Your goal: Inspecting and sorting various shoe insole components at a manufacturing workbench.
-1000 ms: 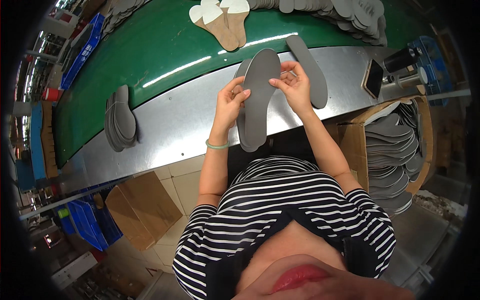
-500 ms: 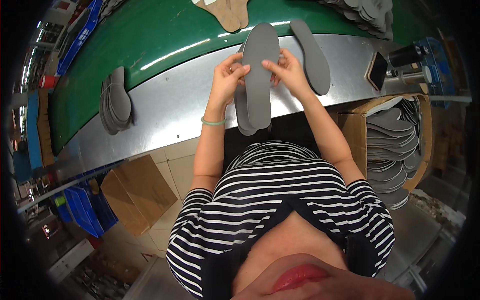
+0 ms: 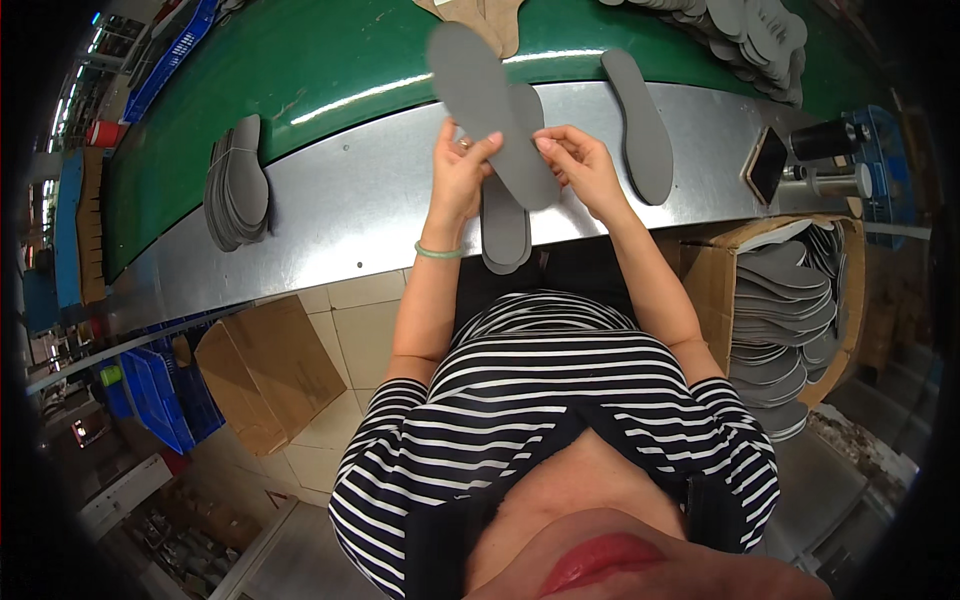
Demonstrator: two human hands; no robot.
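Note:
A grey shoe insole (image 3: 478,88) is held up over the metal table edge, tilted with its upper end to the left and slightly blurred. My left hand (image 3: 462,172) grips its left side, thumb on top and fingers beneath. Close to its right edge is my right hand (image 3: 583,168), thumb and forefinger pinched together; whatever may be between them is too small to make out. Below the raised insole, other grey insoles (image 3: 505,232) lie stacked, partly covered and jutting over the table's front edge. A single grey insole (image 3: 645,140) rests to the right of my right hand.
On the left of the metal table edge (image 3: 330,215) sits a tied bundle of insoles (image 3: 238,185). Brown sole-shaped pieces (image 3: 508,25) and a grey insole pile (image 3: 750,35) lie on the green surface. A phone (image 3: 765,165) is at right, above a carton (image 3: 705,275) full of insoles.
The held insole has turned from upright to leaning left, its upper end swinging left and its lower end rising. More of the stack beneath shows. My right fingers have drawn to its edge.

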